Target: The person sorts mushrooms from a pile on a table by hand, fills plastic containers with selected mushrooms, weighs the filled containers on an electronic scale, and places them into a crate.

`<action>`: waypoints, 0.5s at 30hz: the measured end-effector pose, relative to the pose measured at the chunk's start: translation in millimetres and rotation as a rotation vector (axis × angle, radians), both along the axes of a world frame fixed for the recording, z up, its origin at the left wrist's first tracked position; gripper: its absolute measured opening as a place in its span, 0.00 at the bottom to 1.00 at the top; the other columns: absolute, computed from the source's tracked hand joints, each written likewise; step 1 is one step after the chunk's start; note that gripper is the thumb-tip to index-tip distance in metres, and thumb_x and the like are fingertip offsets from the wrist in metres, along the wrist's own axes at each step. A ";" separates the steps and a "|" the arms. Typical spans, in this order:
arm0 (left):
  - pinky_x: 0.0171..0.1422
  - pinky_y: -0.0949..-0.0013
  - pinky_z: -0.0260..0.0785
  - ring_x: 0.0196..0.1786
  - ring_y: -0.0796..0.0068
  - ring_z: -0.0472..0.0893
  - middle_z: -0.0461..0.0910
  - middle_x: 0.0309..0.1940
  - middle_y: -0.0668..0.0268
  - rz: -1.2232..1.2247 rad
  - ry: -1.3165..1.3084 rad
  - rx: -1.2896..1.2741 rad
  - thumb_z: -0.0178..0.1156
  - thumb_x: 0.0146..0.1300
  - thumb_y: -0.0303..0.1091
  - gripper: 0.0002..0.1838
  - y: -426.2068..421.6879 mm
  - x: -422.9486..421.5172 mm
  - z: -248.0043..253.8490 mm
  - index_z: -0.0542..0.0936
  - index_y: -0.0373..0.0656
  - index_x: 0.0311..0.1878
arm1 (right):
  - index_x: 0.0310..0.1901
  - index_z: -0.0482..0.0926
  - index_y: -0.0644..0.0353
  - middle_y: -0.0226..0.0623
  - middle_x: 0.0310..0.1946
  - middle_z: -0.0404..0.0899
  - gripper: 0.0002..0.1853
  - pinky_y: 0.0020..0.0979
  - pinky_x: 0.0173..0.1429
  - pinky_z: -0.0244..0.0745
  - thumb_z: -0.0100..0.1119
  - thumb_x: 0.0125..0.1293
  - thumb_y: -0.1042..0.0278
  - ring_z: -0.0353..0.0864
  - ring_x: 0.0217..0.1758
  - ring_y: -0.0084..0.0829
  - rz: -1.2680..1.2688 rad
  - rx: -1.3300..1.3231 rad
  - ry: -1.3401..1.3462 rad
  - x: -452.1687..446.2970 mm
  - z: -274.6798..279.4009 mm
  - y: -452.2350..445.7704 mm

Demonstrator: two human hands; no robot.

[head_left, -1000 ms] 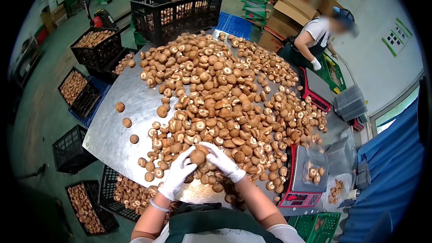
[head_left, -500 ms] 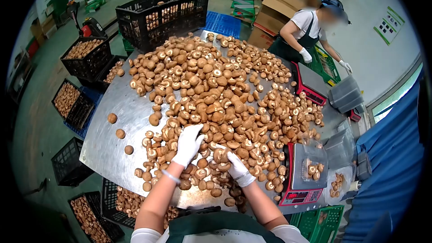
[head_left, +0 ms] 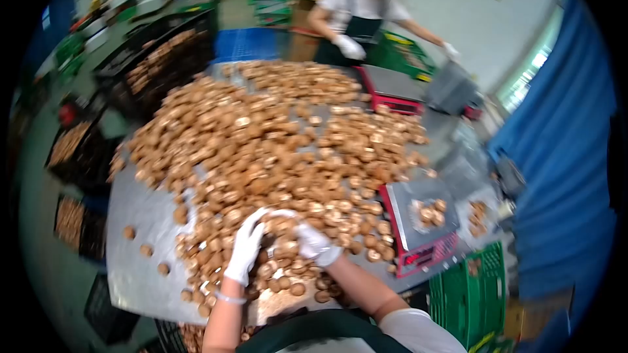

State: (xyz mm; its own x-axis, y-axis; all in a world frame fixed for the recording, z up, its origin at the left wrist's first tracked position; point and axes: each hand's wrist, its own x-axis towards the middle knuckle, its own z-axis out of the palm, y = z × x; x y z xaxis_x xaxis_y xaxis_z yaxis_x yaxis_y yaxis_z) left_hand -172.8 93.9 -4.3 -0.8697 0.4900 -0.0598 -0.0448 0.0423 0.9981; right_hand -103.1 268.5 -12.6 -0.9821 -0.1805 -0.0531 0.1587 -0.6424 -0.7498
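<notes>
The view is filled for the most part by a steel table point(head_left: 134, 281), largely covered by a heap of brown-capped shiitake mushrooms point(head_left: 242, 137) running from its centre towards ten o'clock and two o'clock. At three o'clock a blue curtain point(head_left: 556, 150) is hung. At twelve to one o'clock a co-worker point(head_left: 363, 29) in a dark apron and white gloves is seen. A black plastic crate point(head_left: 124, 95) is placed at ten o'clock, and a green plastic crate point(head_left: 474, 294) between four and five. A red digital scale point(head_left: 428, 238) is set at four o'clock, with a small cluster of mushrooms point(head_left: 435, 212) borne on it. At seven o'clock the gloved left hand point(head_left: 245, 248) is held half open, fingers curved; at six the gloved right hand point(head_left: 317, 245) is curled towards it. Mushrooms are seen between them; whether any is gripped cannot be told through the blur. Three loose mushrooms point(head_left: 146, 250) are scattered at eight o'clock.
</notes>
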 end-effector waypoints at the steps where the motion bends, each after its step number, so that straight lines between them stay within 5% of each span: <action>1: 0.69 0.67 0.60 0.63 0.69 0.71 0.74 0.59 0.59 0.007 0.184 -0.061 0.52 0.68 0.28 0.19 3.2 3.9 -12.6 0.73 0.35 0.61 | 0.63 0.67 0.60 0.34 0.61 0.69 0.27 0.31 0.71 0.59 0.57 0.67 0.56 0.65 0.67 0.29 -0.119 0.265 0.035 2.5 9.9 -8.6; 5: 0.70 0.65 0.59 0.65 0.66 0.70 0.72 0.62 0.56 0.075 -0.002 0.099 0.50 0.67 0.26 0.21 1.4 24.9 -6.2 0.69 0.34 0.64 | 0.58 0.71 0.58 0.34 0.55 0.72 0.20 0.29 0.67 0.62 0.58 0.66 0.63 0.69 0.61 0.26 -0.214 0.281 -0.011 22.7 31.5 18.0; 8: 0.70 0.66 0.60 0.64 0.65 0.71 0.72 0.61 0.56 0.052 0.113 -0.090 0.49 0.68 0.26 0.21 -31.0 32.1 2.0 0.69 0.33 0.64 | 0.52 0.74 0.54 0.37 0.53 0.70 0.20 0.35 0.62 0.68 0.66 0.57 0.67 0.71 0.58 0.32 -0.613 0.759 -0.104 62.4 87.6 76.3; 10: 0.69 0.65 0.61 0.62 0.65 0.73 0.74 0.59 0.56 0.096 0.069 -0.093 0.48 0.69 0.28 0.20 -50.9 37.4 -8.5 0.70 0.33 0.62 | 0.48 0.75 0.54 0.43 0.52 0.71 0.27 0.40 0.64 0.66 0.75 0.47 0.59 0.72 0.57 0.40 -1.016 1.436 0.079 91.3 95.7 136.6; 12: 0.68 0.66 0.62 0.60 0.66 0.74 0.74 0.58 0.57 0.113 0.054 -0.082 0.49 0.70 0.30 0.19 -67.8 42.8 -14.5 0.72 0.33 0.61 | 0.50 0.75 0.55 0.49 0.60 0.67 0.30 0.43 0.71 0.57 0.76 0.43 0.57 0.62 0.67 0.48 -1.274 1.684 -0.099 122.3 95.2 185.2; 15: 0.66 0.68 0.63 0.58 0.67 0.75 0.77 0.55 0.58 0.216 0.031 -0.152 0.50 0.70 0.30 0.17 -73.9 60.4 -2.1 0.74 0.33 0.58 | 0.56 0.75 0.56 0.57 0.67 0.60 0.35 0.46 0.71 0.57 0.74 0.45 0.53 0.59 0.69 0.54 -1.285 2.078 -0.359 162.5 77.1 250.7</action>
